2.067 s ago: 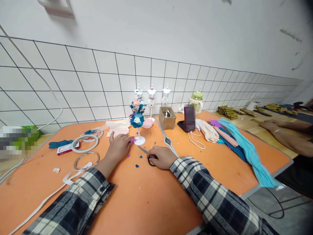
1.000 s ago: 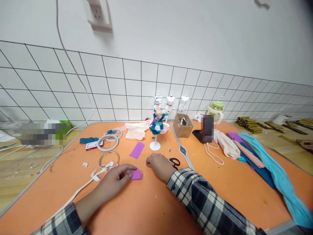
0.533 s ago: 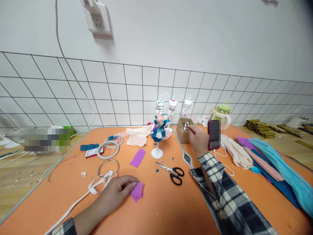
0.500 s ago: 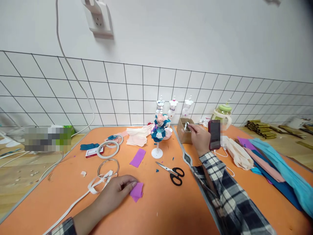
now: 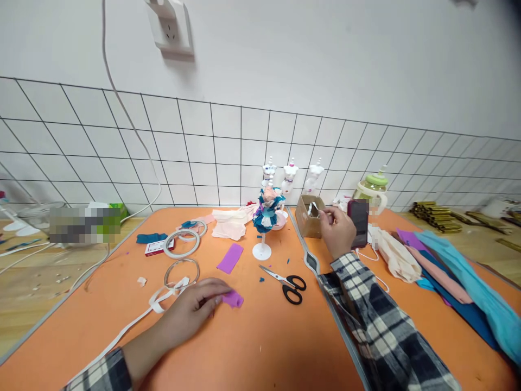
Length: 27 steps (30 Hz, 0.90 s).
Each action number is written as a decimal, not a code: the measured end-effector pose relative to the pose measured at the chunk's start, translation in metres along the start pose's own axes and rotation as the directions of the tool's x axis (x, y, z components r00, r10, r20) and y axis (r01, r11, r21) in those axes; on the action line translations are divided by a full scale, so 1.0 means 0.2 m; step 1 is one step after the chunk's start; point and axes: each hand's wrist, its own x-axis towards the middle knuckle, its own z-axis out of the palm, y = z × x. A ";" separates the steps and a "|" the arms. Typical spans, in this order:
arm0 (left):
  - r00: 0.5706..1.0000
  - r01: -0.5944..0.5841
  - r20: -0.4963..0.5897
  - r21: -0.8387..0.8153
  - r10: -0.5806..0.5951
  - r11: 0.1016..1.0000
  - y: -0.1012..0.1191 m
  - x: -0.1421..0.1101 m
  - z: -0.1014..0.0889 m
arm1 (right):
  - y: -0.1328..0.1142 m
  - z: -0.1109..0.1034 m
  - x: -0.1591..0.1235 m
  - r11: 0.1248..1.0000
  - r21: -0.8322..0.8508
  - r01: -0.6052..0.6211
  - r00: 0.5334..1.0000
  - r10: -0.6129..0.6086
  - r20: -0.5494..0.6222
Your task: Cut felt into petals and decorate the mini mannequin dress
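My left hand (image 5: 195, 307) rests low over the orange mat, its fingertips on a small folded piece of purple crepe paper (image 5: 233, 298). My right hand (image 5: 338, 231) is raised at the right side of a small cardboard box (image 5: 308, 224), pinching a thin whitish strip (image 5: 313, 208) that bends over the box opening. A flat purple paper piece (image 5: 230, 258) lies farther back. Black-handled scissors (image 5: 288, 282) lie slightly open between the hands. Behind them stands a small dress form (image 5: 267, 210) on a white base, covered in blue, white and peach ruffles.
Tape rolls (image 5: 182, 244) and a small red-and-white box (image 5: 157, 247) lie at left, with white ribbon (image 5: 138, 320) trailing forward. White mini mannequins (image 5: 290, 176) stand at the back. Right of my hand are a phone (image 5: 359, 222), a green-lidded bottle (image 5: 371, 190) and coloured paper lengths (image 5: 459, 271).
My right hand has shifted slightly right with the strip, which now bends above the box. My left fingers have stretched farther over the purple piece, which looks more crumpled.
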 end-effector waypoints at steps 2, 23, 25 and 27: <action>0.998 -0.057 -0.028 0.057 0.059 0.997 0.00 -0.01 -0.01 | -0.04 -0.01 -0.10 0.999 0.003 0.038 0.998 -0.039 0.044; 0.986 0.164 -0.069 0.595 -0.153 0.787 -0.15 -0.05 -0.32 | -0.31 -0.24 -0.49 0.980 0.054 0.194 0.828 -0.193 0.527; 0.980 0.197 -0.111 0.488 -0.163 0.850 -0.13 -0.04 -0.30 | -0.34 -0.25 -0.51 0.973 0.078 0.219 0.807 -0.226 0.546; 0.948 0.293 -0.222 0.328 -0.228 0.898 -0.12 -0.03 -0.29 | -0.36 -0.25 -0.52 0.965 0.105 0.242 0.790 -0.258 0.556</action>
